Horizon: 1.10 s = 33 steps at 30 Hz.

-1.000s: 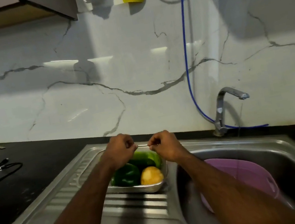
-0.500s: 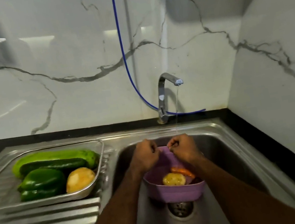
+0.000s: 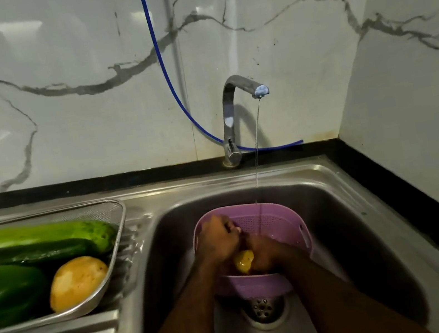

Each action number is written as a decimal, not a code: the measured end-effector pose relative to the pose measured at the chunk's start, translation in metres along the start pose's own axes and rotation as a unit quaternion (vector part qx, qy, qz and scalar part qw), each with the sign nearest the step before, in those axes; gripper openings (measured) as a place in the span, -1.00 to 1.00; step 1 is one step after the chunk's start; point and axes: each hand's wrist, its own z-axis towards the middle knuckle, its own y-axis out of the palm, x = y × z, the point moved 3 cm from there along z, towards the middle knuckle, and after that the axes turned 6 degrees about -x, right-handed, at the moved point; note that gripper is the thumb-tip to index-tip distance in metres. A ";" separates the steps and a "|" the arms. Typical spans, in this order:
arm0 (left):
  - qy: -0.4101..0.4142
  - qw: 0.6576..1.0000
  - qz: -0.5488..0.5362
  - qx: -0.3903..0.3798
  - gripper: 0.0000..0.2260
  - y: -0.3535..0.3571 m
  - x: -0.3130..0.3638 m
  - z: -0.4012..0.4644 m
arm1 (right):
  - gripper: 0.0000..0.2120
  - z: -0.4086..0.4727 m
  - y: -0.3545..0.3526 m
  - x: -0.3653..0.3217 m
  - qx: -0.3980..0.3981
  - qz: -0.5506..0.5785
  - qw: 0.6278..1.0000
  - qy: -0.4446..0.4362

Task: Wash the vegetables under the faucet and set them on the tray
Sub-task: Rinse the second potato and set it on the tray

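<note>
Both hands now work one vegetable inside the colander.

Left to right: the tray [image 3: 116,213] holds washed vegetables [image 3: 36,248]; hands have dropped from the colander [image 3: 281,223] rim. Left hand [image 3: 219,239] and right hand [image 3: 262,249], fingers curled, grip the yellow vegetable [image 3: 244,260], so washing has begun. The stream [image 3: 257,153] falls behind it. Other contents are hidden.

We see a dim, soft picture. Pale glare streaks the marble wall [image 3: 86,116] above the faucet [image 3: 235,110], whose shadow falls behind it. Left of the faucet, the bench edge bows. Forearms below it sit dark.
</note>
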 end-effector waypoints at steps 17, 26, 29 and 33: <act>-0.016 0.899 -0.429 -0.087 -0.82 0.017 0.031 -0.004 | -0.66 -0.083 -0.086 -0.074 0.137 0.647 0.747 -0.058; -0.001 0.880 -0.464 -0.100 -0.77 0.013 0.038 -0.009 | -0.64 -0.093 -0.094 -0.079 0.123 0.651 0.745 -0.076; 0.010 0.886 -0.453 -0.097 -0.79 0.012 0.041 -0.011 | -0.62 -0.089 -0.091 -0.081 0.155 0.635 0.755 -0.054; 0.036 0.888 -0.453 -0.070 -0.83 0.011 0.046 -0.011 | -0.62 -0.089 -0.093 -0.084 0.148 0.614 0.773 -0.063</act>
